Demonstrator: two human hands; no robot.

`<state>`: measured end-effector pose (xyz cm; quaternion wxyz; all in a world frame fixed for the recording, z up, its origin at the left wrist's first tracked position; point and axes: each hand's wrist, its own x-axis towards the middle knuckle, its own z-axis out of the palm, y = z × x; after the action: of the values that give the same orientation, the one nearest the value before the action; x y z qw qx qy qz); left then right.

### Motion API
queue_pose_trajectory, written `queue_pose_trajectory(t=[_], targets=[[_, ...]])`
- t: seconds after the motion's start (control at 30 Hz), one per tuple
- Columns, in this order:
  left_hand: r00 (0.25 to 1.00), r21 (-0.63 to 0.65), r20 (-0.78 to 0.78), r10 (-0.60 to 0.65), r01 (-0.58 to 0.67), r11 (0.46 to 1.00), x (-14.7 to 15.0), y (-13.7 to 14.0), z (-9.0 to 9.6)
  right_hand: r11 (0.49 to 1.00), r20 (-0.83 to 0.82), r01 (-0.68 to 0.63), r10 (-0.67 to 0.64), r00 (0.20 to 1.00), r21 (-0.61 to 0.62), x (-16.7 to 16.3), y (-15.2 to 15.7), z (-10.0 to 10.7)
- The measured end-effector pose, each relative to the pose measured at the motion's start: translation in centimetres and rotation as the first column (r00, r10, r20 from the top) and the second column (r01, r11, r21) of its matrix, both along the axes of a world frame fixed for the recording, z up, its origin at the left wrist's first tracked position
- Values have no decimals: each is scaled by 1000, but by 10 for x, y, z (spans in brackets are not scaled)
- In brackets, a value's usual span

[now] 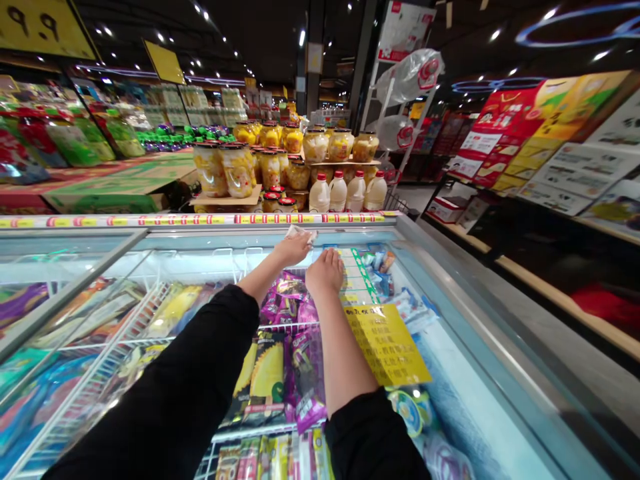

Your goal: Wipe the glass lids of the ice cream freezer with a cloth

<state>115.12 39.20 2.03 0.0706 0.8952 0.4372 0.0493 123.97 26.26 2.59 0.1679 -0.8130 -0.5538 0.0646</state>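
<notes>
Both my arms reach out over a supermarket chest freezer with a glass lid (450,373). My left hand (293,250) holds a crumpled white cloth (301,233) against the far end of the glass, just below the freezer's price-label strip (200,219). My right hand (326,272) rests flat on the glass beside it, fingers apart, holding nothing. A yellow paper notice (387,343) lies on the glass to the right of my right forearm. Purple snack packs (287,300) and durian packs (265,373) lie in wire baskets below.
A second sliding lid (65,280) covers the freezer's left part. Beyond the freezer stand jars of canned fruit (235,170) and white bottles (345,192) on a cardboard display. Boxed goods (550,127) fill shelves on the right, across an aisle (525,313).
</notes>
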Motion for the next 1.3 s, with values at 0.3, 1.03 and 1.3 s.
queue_pose_trajectory(t=[0.3, 1.03, 1.3], targets=[[999, -6, 13, -32, 32, 999, -17, -4, 3, 853, 79, -507, 518, 852, -122, 80, -13, 3], [998, 7, 30, 60, -60, 998, 37, 16, 7, 952, 113, -304, 307, 945, -46, 119, -24, -3], [998, 2, 10, -65, 65, 998, 59, -13, 1, 954, 117, -300, 296, 948, 14, 118, -21, -7]])
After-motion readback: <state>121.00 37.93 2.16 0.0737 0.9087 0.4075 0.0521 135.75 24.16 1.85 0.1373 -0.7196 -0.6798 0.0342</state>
